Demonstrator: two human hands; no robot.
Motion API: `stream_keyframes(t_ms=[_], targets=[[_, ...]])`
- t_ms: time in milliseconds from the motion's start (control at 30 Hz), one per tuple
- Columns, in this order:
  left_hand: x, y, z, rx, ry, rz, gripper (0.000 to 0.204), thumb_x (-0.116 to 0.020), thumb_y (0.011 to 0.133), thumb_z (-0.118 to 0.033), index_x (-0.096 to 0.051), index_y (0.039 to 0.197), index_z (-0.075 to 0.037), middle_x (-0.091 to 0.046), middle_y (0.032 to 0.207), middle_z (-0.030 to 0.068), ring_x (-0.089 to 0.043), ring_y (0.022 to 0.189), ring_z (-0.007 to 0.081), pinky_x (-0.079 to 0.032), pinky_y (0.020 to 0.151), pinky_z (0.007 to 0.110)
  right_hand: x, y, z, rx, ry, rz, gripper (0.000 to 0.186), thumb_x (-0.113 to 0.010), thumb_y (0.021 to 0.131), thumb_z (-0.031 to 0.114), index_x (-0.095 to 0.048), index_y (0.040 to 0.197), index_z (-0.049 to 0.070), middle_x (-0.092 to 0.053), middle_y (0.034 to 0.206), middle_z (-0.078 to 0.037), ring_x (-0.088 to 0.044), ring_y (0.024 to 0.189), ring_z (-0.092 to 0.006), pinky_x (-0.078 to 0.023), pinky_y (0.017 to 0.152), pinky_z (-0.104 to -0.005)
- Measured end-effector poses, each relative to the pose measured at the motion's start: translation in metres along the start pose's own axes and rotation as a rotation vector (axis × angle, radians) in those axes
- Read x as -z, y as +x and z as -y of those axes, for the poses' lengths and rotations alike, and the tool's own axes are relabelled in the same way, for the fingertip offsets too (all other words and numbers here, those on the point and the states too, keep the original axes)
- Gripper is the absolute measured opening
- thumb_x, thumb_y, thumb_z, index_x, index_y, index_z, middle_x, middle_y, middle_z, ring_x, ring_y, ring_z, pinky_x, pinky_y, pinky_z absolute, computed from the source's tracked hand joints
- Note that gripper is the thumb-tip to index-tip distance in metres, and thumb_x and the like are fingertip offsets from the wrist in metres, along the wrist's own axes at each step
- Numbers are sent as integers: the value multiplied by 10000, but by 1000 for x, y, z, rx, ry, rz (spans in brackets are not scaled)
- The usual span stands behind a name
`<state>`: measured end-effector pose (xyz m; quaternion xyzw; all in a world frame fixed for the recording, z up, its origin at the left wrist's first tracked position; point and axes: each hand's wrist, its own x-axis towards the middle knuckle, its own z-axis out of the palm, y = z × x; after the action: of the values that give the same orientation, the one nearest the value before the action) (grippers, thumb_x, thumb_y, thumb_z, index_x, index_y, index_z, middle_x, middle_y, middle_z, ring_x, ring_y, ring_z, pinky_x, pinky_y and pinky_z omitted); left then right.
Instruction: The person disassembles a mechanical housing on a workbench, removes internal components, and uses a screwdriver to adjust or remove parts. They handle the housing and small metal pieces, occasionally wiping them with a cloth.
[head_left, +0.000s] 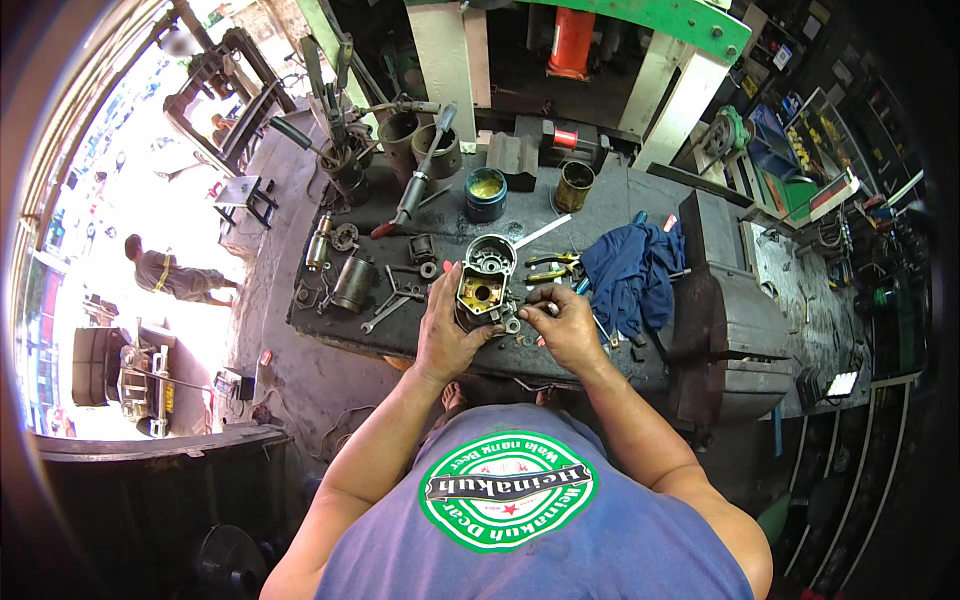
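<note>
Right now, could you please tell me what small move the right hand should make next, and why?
Probably the right hand should ease slightly left, toward the open metal housing: the left hand steadies that housing, while the right hand is bunched close by its right side; whatever it may pinch is too small to tell.

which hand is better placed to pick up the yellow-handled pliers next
Probably the right hand: it is nearer the yellow-handled pliers, which lie just beyond it, while the left hand holds the metal housing. Whether the right hand pinches something is unclear.
</note>
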<state>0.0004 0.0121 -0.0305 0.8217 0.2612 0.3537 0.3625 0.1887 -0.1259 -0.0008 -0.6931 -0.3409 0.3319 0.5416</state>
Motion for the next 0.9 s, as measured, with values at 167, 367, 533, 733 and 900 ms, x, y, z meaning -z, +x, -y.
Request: stream_keyframes(t_ms=[167, 367, 533, 733, 900], targets=[[-2, -1, 2, 23, 8, -9, 1215, -1039, 734, -393, -408, 1695, -1, -554, 1575, 228, -561, 1468, 392, -444, 1241, 467, -6, 3, -3, 122, 36, -36, 241, -865, 973, 89, -822, 1180, -28, -842, 1082, -120, -750, 992, -162, -596, 909, -331], [-3, -2, 4, 23, -19, -9, 1227, -1038, 736, -423, -402, 1696, -1, -553, 1572, 225, -562, 1468, 388, -447, 1238, 464, -15, 2, -8, 67, 62, -85, 235, -855, 977, 74, -820, 1180, -38, -846, 1080, -122, -765, 991, -166, -610, 901, -337], [-2, -2, 4, 28, -8, -2, 1239, -1034, 736, -450, -399, 1696, 6, -551, 1574, 226, -558, 1472, 388, -444, 1239, 463, -17, -1, -7, 104, 95, -102, 243, -843, 989, 70, -823, 1207, -37, -850, 1093, -136, -776, 994, -167, -614, 899, -332], [-1, -1, 1, 17, 10, -6, 1230, -1035, 732, -416, -401, 1690, 24, -553, 1572, 235, -552, 1477, 393, -439, 1245, 467, -19, 0, -6, 103, 41, -118, 245, -829, 1012, 98, -824, 1221, -31, -856, 1071, -153, -783, 966, -166, -618, 877, -338], [-1, -1, -1, 44, -4, 0, 1213, -1038, 725, -365, -408, 1688, 19, -554, 1571, 237, -554, 1476, 393, -439, 1247, 467, -19, 1, -2, 30, -31, -107, 199, -803, 1039, 132, -823, 1165, -21, -850, 1017, -154, -791, 902, -196, -613, 816, -368]])
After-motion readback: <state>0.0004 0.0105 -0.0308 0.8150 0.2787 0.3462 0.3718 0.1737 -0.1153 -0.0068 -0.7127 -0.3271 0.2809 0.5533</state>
